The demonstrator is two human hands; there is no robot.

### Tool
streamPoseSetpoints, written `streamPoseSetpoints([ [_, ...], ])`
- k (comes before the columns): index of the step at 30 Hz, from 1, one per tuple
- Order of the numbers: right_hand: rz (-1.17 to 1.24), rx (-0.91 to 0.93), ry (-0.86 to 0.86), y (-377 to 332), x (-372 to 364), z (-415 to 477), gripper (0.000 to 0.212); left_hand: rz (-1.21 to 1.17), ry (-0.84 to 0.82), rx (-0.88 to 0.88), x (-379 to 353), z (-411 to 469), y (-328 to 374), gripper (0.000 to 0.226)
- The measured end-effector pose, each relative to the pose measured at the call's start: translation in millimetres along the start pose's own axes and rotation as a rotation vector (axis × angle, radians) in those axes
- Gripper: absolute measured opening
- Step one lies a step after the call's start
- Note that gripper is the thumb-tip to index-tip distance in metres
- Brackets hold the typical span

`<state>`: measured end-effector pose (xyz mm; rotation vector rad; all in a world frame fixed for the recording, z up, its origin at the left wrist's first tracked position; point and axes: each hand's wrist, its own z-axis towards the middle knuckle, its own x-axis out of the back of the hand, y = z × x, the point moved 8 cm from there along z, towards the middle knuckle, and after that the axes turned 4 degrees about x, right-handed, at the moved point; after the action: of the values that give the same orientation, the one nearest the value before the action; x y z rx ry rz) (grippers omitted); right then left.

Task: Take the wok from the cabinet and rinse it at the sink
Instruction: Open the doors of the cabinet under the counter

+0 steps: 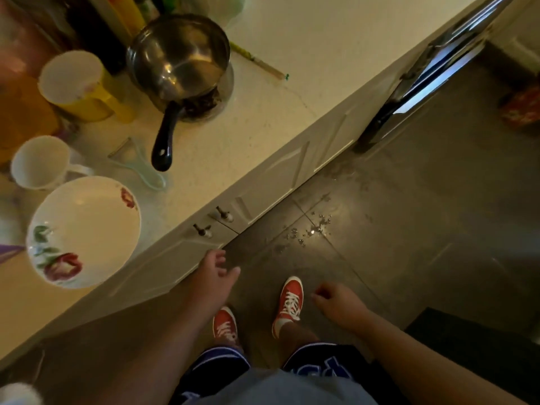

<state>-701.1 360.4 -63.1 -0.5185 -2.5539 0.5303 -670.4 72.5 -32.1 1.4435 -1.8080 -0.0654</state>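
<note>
The white lower cabinet doors (175, 258) under the counter are closed, with two small metal knobs (213, 222) side by side. My left hand (214, 273) reaches toward the left door, fingers spread, just below the knobs and holding nothing. My right hand (336, 302) hangs over the dark tiled floor with loosely curled fingers, empty. No wok and no sink are in view.
On the cream counter (263, 112) stand a steel saucepan (181, 59) with a black handle, a yellow jug (79, 86), a white mug (41, 162), a flowered bowl (84, 232) and a clear rice paddle (137, 165). Water drops (312, 229) lie on the floor. My red shoes (289, 302) stand near the cabinet.
</note>
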Motion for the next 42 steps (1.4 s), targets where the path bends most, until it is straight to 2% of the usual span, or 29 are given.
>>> streamPoseSetpoints([
  [3, 0.031, 0.114, -0.052, -54.4, 7.2, 36.4, 0.014, -0.06, 0.087, 0.034, 4.3, 17.3, 11.4, 0.062],
  [7, 0.061, 0.251, -0.023, -125.5, 14.1, 76.5, 0.022, -0.125, 0.119, 0.048, 10.5, 45.9, 20.3, 0.074],
  [11, 0.142, 0.378, 0.031, -190.0, 17.1, 101.6, 0.041, -0.159, 0.11, 0.042, 11.8, 63.6, 19.0, 0.074],
  [15, 0.215, 0.446, 0.002, -226.1, 5.2, 112.1, 0.045, -0.155, 0.09, -0.017, 13.6, 70.7, 18.8, 0.078],
  [18, 0.202, 0.463, 0.011, -230.2, -4.3, 115.1, 0.051, -0.165, 0.087, -0.017, 13.4, 74.5, 17.0, 0.084],
  [22, 0.24, 0.51, 0.11, -224.0, -9.5, 119.9, 0.055, -0.128, 0.071, -0.046, 6.6, 82.6, 14.0, 0.09],
  [27, 0.261, 0.566, 0.213, -216.8, -18.4, 121.1, 0.054, -0.11, 0.093, -0.102, -2.7, 91.1, 11.5, 0.082],
  [35, 0.224, 0.626, 0.288, -190.2, -23.7, 108.3, 0.043, -0.057, 0.094, 0.0, -13.8, 81.9, -2.3, 0.067],
  [39, 0.214, 0.621, 0.318, -163.7, -26.0, 98.9, 0.039, -0.129, 0.119, -0.136, -10.1, 56.7, 9.8, 0.062],
  [42, 0.178, 0.602, 0.364, -140.0, -30.1, 88.0, 0.045, -0.069, 0.089, -0.214, -13.0, 42.7, 17.8, 0.067],
])
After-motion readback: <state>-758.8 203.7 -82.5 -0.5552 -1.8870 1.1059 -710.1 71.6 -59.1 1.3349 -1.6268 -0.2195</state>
